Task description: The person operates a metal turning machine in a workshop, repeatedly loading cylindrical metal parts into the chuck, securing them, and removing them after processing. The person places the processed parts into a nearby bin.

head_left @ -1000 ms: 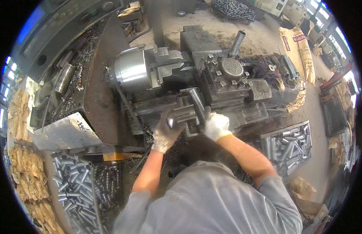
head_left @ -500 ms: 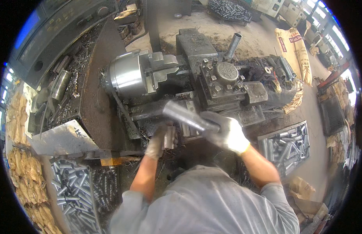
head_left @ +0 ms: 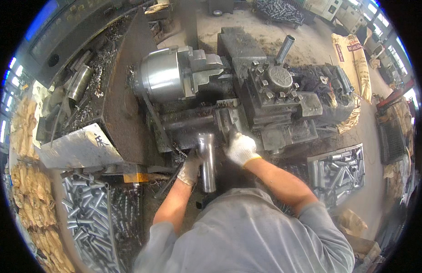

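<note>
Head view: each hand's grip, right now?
Left hand: closed, holding a metal tube.
Right hand: at the lathe; open or closed cannot be told.

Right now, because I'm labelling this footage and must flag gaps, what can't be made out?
All in the head view:
Grey-gloved left hand: fingers mostly hidden behind the smooth silver steel tube it holds.
White-gloved right hand: dark fingertips blend into the dark metal machine; contact unclear.
Heap of silver steel tubes, lower left: cut off by the lower edge.
Distant heap of small grey metal parts: too small to count.
</note>
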Available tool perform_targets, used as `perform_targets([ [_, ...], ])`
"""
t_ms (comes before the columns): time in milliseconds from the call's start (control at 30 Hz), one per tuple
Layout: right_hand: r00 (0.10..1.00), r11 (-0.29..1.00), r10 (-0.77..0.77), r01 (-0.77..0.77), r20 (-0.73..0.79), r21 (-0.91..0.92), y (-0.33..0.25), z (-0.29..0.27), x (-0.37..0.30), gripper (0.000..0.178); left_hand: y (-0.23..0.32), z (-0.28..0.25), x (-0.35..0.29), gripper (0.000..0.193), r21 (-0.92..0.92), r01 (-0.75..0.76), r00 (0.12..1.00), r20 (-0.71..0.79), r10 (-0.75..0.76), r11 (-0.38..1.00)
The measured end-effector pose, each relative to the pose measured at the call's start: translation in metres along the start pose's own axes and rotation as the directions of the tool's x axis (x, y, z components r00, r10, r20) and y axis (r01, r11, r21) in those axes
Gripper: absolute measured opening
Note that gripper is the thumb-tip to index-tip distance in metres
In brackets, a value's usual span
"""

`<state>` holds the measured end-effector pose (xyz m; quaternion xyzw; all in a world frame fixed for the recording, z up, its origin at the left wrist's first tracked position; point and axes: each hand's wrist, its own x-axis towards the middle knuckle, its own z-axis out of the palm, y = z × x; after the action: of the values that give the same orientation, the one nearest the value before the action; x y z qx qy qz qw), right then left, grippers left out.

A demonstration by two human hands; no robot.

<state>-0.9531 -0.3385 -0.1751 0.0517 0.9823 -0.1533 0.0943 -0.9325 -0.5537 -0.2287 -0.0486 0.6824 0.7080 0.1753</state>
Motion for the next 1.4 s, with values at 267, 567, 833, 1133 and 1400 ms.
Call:
perform_targets([
  [267,0.955,0.636,-0.185,-0.065,0.234,0.769,0.027,-0.059,0.014,0.082,0.039,0.013,0.018,0.061,-0.683,0.147,0.989,0.094,-0.114,0.715],
  [567,0.938,0.759,-0.322,0.175,0.127,0.627,-0.005,-0.163,0.006,0.084,0.130,0.091,0.032,0.074,-0.826,-0.103,0.924,0.126,0.361,0.554],
  [833,0.658,0.721,-0.691,0.599,0.300,0.349,-0.025,-0.291,0.083,0.066,0.225,0.109,0.085,0.088,-0.675,-0.629,0.649,-0.182,0.739,0.386],
  [1133,0.693,0.697,-0.715,0.717,0.093,0.018,-0.007,-0.321,0.157,0.075,0.218,0.095,0.140,0.086,-0.226,-0.743,0.665,-0.355,0.658,0.630],
  [1400,0.793,0.496,-0.526,0.580,0.308,-0.646,0.043,-0.263,0.275,0.048,0.000,0.025,-0.003,0.029,-0.242,-0.137,0.853,-0.521,-0.010,0.961],
])
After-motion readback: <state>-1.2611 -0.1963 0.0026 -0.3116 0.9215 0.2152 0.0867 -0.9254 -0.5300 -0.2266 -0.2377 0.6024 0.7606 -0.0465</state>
